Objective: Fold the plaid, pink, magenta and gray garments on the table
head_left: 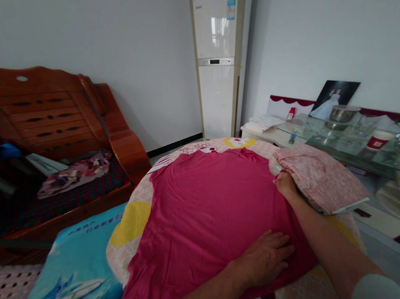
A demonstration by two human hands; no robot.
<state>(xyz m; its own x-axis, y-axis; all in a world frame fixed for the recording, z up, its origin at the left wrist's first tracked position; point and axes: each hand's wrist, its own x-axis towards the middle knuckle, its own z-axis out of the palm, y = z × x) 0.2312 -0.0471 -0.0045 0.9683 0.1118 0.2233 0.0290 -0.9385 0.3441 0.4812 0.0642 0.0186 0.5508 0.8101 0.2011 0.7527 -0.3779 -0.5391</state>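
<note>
A magenta shirt lies spread out over a round table with a patterned cloth. My left hand rests flat on the lower right part of the shirt, fingers stretched out. At the shirt's right edge, my right hand has its fingers closed on the fabric. Beside that hand sits a folded pink patterned cloth piece, on the table's right side. Light creases run across the shirt's left part.
To the right stands a glass-topped cabinet with a metal bowl, a paper cup and a photo. A wooden bench and a blue printed cushion are at left. A tall air conditioner stands behind.
</note>
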